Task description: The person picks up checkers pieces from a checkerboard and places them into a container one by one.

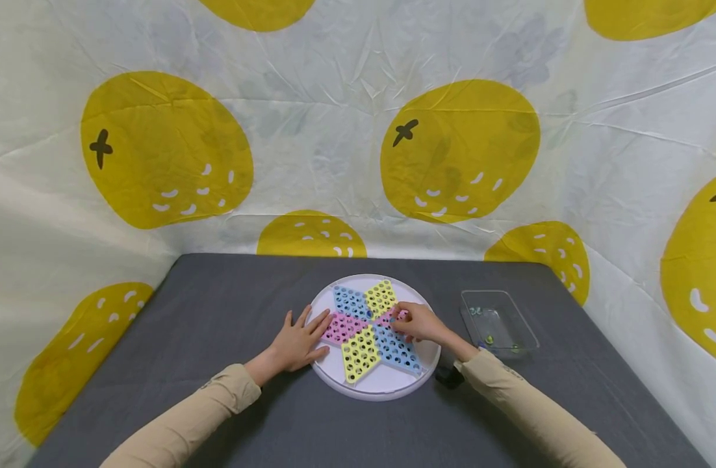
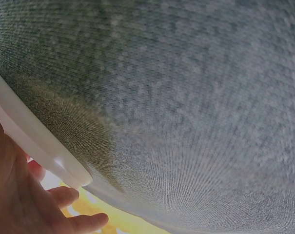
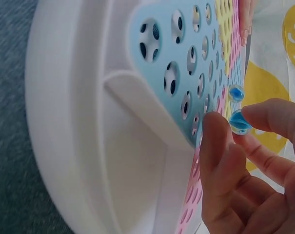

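Observation:
A round white board (image 1: 381, 392) lies on the table, bearing a six-pointed star of perforated blue, yellow and pink sections. My left hand (image 1: 296, 343), fingers spread, rests on its left rim; the left wrist view shows part of that hand (image 2: 30, 204) beside the board's white edge (image 2: 49, 151). Over the star's right side, my right hand (image 1: 419, 323) pinches a clear marble with blue inside (image 3: 240, 122) between thumb and fingers. Another blue marble (image 3: 236, 93) sits on the star just beyond it, near the centre. In the head view, fingers hide the pinched marble.
To the board's right stands a clear plastic container (image 1: 518, 312) with several marbles, including a yellow-green one (image 1: 489, 339). A dark grey cloth (image 1: 247, 299) covers the table. Behind hangs a pale curtain (image 1: 317, 156) printed with yellow fruit. A small black object (image 1: 449, 377) is by my right wrist.

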Motion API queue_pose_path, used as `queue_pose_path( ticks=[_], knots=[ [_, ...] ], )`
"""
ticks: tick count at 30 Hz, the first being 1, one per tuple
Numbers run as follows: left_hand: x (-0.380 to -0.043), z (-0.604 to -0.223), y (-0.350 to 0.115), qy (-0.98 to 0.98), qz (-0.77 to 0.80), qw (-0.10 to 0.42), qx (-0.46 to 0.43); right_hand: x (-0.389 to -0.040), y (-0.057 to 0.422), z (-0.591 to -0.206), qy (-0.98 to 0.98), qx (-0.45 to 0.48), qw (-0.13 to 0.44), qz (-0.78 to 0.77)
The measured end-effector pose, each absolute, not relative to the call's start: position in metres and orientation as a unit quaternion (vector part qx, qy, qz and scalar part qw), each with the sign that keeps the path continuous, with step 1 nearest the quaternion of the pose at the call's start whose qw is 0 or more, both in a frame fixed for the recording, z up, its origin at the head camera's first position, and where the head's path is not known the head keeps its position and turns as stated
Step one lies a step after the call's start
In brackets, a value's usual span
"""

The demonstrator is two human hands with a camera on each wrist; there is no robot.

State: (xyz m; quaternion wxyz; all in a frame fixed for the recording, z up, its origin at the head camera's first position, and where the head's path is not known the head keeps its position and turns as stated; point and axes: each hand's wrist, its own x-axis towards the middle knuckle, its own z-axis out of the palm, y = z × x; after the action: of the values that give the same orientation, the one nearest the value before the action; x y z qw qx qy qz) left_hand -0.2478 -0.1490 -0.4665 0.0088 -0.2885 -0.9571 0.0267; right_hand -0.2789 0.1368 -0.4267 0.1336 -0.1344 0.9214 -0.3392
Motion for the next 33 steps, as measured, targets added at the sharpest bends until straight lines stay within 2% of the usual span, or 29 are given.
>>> queue_pose_path(
  ticks=[18, 33],
  knots=[
    [-0.246, -0.460, -0.147, -0.957, 0.031, -0.003, -0.290, -0.273, 0.173, -0.422, 0.926, -0.137, 0.122, -0.330],
    [-0.245, -0.461, -0.148, -0.954, 0.051, 0.025, -0.295, -0.266, 0.204, -0.420, 0.929, -0.137, 0.100, -0.328]
  ],
)
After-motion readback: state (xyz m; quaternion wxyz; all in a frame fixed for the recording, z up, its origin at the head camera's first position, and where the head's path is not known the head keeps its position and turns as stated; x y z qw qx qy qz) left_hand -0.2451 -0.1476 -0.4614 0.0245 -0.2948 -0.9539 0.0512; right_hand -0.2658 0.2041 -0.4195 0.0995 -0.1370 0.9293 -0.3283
